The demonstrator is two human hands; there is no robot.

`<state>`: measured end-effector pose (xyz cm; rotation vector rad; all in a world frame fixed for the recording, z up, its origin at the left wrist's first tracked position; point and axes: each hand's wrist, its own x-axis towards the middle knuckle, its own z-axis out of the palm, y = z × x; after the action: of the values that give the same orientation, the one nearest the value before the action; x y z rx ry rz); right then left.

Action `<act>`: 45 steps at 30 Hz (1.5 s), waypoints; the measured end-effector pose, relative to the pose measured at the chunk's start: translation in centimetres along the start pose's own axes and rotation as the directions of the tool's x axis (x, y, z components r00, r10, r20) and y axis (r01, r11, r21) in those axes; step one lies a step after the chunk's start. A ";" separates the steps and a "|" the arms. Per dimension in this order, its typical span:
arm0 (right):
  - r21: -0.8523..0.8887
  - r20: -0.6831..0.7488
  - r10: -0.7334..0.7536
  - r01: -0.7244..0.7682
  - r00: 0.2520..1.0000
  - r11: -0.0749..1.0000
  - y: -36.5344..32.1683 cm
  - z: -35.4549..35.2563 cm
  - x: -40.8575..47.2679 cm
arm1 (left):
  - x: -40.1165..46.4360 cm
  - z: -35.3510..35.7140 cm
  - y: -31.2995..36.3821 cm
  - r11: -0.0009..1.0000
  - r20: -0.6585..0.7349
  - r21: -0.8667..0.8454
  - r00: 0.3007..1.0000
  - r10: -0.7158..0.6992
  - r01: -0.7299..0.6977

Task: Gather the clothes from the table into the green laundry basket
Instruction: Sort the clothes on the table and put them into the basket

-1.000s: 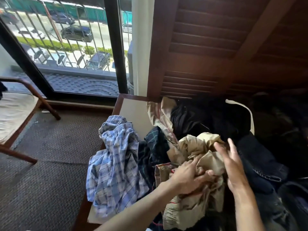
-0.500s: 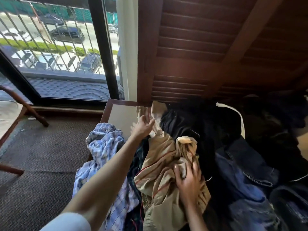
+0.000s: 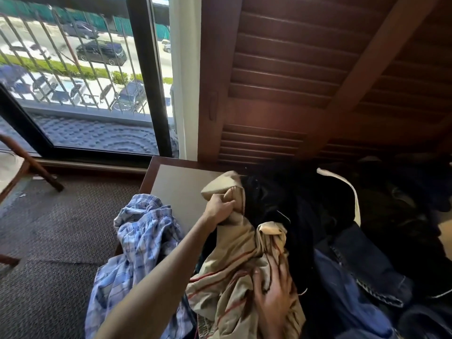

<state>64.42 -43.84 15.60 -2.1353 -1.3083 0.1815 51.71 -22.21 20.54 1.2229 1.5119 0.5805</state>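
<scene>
Left hand [image 3: 220, 206] clenches far end of the beige garment [image 3: 234, 260] near the tabletop [image 3: 181, 189] far-left corner, right hand [image 3: 274, 297] clutches its near bunch, likely to lift it whole; basket not in view.

The left hand [image 3: 220, 209] has its fingertips buried in a fold of the tan garment [image 3: 234, 260]. The right hand [image 3: 274, 292] lies splayed on the same garment; whether it grips or only presses cannot be told, and its wrist runs off the bottom edge. The garment's hem, the blue plaid shirt [image 3: 141, 245] and the jeans [image 3: 354, 277] are cut off there too. The dark clothes [image 3: 293, 201] behind merge into 1 black mass. Only 1 corner of the table [image 3: 178, 189] shows bare
</scene>
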 end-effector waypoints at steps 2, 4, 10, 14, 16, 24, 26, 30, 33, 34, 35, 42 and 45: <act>0.037 0.025 0.066 -0.067 0.997 0.997 0.0 0.0 0.2 | -3.8 -0.8 0.9 0.963 0.073 0.109 0.968 0.238 -0.245; 0.119 0.028 0.137 -0.140 0.990 0.983 -0.2 -0.1 0.1 | -8.7 -1.6 1.1 0.861 0.183 0.170 0.874 0.450 -0.479; 0.731 0.123 0.568 -0.462 0.814 0.503 1.0 -3.8 1.0 | -20.0 1.2 -7.8 0.463 0.469 0.534 0.704 0.534 -0.707; 0.741 0.102 0.435 -0.360 0.895 0.567 0.4 -10.4 3.9 | -21.2 3.8 -11.3 0.102 0.571 0.684 0.616 0.543 -0.723; 0.627 0.093 0.158 -0.182 0.983 0.758 -1.4 -13.2 4.7 | -21.8 4.1 -10.7 0.049 0.600 0.679 0.591 0.539 -0.733; -0.064 0.478 -0.010 0.046 0.878 0.997 0.7 -7.0 -3.4 | -22.3 -3.8 -8.0 0.692 0.504 0.263 0.708 0.495 -0.672; 0.015 0.453 0.019 -0.029 0.891 0.999 1.0 -6.8 -3.8 | -23.6 -5.5 -8.6 0.845 0.291 0.174 0.847 0.446 -0.505; 0.198 0.445 -0.063 -0.029 0.894 0.980 -1.3 -7.8 -3.0 | -24.8 -3.1 -11.4 0.776 0.481 0.420 0.841 0.249 -0.470; 0.256 0.607 -0.167 0.008 0.777 0.967 -3.3 -8.9 -3.6 | -22.2 -2.0 -14.4 0.740 0.495 0.371 0.794 0.354 -0.561; 0.177 0.649 -0.158 0.054 0.744 0.983 -3.2 -8.5 -4.2 | -21.3 -2.6 -14.9 0.758 0.488 0.330 0.789 0.373 -0.563; 0.099 0.654 -0.142 0.102 0.743 0.990 -2.8 -7.7 -5.0 | -20.7 -3.8 -15.0 0.798 0.493 0.290 0.798 0.348 -0.528; -0.083 0.391 -0.129 0.174 0.911 0.981 0.2 -3.7 -5.8 | -18.6 -10.0 -15.6 0.891 -0.197 0.438 0.954 0.228 -0.122; -0.138 0.348 -0.160 0.219 0.924 0.966 -0.4 -3.5 -5.0 | -16.2 -10.9 -19.1 0.884 -0.325 0.445 0.946 0.011 0.142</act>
<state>63.06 -49.42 17.61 -2.1695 -1.7782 0.3741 32.90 -41.18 14.66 1.4805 2.0440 0.3896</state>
